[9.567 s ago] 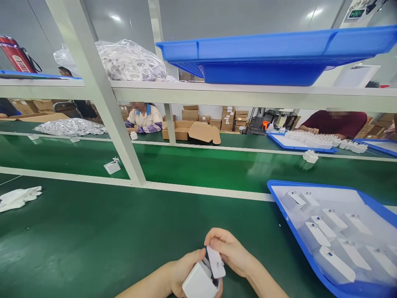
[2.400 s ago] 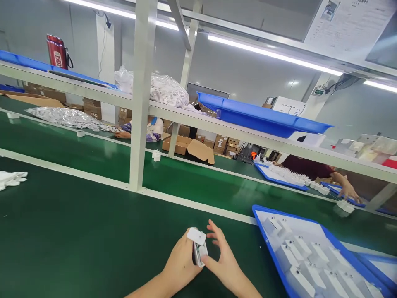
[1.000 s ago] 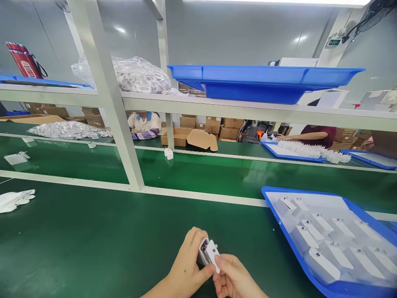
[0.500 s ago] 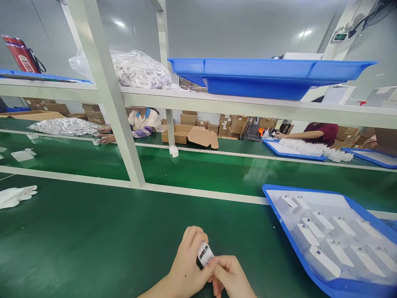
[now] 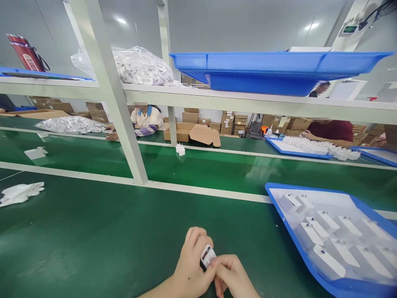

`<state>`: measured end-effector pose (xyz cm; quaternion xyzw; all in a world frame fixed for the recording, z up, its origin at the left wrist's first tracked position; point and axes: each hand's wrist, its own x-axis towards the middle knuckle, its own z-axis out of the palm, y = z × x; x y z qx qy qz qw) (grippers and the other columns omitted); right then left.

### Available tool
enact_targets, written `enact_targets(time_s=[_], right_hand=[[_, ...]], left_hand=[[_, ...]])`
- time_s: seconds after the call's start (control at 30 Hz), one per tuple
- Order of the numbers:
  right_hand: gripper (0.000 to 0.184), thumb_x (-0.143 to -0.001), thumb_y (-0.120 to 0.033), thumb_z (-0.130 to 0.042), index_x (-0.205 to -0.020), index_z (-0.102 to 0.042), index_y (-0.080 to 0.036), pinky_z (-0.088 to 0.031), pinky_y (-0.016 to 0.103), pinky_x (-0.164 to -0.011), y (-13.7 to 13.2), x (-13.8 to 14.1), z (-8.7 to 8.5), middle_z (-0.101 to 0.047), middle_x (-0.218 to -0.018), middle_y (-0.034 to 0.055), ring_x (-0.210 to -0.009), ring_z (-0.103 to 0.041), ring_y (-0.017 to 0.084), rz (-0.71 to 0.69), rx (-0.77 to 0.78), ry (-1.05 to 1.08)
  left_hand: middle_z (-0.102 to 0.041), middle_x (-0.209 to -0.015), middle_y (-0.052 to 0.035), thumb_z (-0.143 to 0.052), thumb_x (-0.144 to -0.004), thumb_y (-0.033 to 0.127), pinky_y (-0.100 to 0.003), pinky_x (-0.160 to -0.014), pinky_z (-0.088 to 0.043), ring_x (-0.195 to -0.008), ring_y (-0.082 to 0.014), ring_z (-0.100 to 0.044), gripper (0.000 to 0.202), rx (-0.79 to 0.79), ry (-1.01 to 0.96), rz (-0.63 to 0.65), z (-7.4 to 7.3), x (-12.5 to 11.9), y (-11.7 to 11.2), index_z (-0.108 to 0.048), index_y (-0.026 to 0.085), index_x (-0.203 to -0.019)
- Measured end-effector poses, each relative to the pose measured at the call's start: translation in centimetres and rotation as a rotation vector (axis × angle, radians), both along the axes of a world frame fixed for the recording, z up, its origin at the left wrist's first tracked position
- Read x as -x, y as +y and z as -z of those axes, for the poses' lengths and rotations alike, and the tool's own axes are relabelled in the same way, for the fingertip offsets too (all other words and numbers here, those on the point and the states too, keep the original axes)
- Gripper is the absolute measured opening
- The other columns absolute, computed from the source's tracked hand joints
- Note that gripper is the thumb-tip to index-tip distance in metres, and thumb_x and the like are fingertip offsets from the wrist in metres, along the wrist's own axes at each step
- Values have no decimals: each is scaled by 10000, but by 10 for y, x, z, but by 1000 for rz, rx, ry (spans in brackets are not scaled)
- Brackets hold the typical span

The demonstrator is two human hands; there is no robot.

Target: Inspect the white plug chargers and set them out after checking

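Observation:
My left hand is closed around a small white plug adapter, with two metal prongs on its face and a dark strip beside them. The adapter is tilted and partly covered by my fingers. My right hand pinches at the lower right edge of the adapter, close to the prongs; anything smaller between those fingertips is hidden. Both hands are above the green work surface near its front edge.
To the right, a blue tray holds several white blocky parts. White gloves lie far left. Beyond a pale rail, white plugs sit on the green belt. A shelf post rises mid-left; co-workers sit across.
The view has shifted slightly, so most things appear a little farther right. White pieces on the belt have moved rightward. Both my hands keep nearly the same hold on the adapter.

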<state>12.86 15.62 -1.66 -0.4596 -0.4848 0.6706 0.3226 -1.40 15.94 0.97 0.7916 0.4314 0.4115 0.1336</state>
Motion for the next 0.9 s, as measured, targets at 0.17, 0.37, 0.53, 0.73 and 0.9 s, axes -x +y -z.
enact_targets(time_s=[0.17,0.37,0.53,0.73,0.9], right_hand=[[673,-581,-798,-629,-629,-603,-127,-376,184,-431,1,-2,-6,-568,-525,19,-426,-499,84,12,19,46],[571,-607,-641,-765,-900,-713,-153,-427,237,-668,3,-4,-17,-601,-775,26,-707,-518,142,-111,-91,344],[590,-579,-659,-768,-912,-727,-174,-429,262,-671,2,-4,-18,-632,-759,37,-706,-545,175,-81,-79,332],[533,-652,-615,-745,-929,-700,-163,-420,280,-705,0,-4,-20,-623,-801,57,-773,-551,207,-95,-85,266],[381,-613,-435,-833,-819,-676,-156,-353,224,-624,-1,-6,-21,-512,-694,-19,-666,-454,130,-136,1,355]], left_hand=[[-464,-877,-41,-537,-840,223,-329,-684,-425,-831,-212,-481,71,14,-46,-2,-2,-2,-3,-469,206,-846],[-464,-846,-29,-534,-841,298,-323,-659,-429,-782,-199,-486,109,66,-165,37,-5,-6,-6,-468,213,-820],[-449,-822,-24,-515,-859,383,-332,-663,-420,-773,-200,-488,186,109,-234,60,-1,-8,-5,-466,214,-799],[-421,-782,-13,-518,-843,432,-325,-649,-384,-747,-197,-459,247,190,-306,84,-3,-9,-6,-442,212,-761],[-408,-776,1,-588,-788,420,-294,-616,-356,-691,-165,-428,269,339,-386,174,-3,-9,-8,-431,209,-733]])
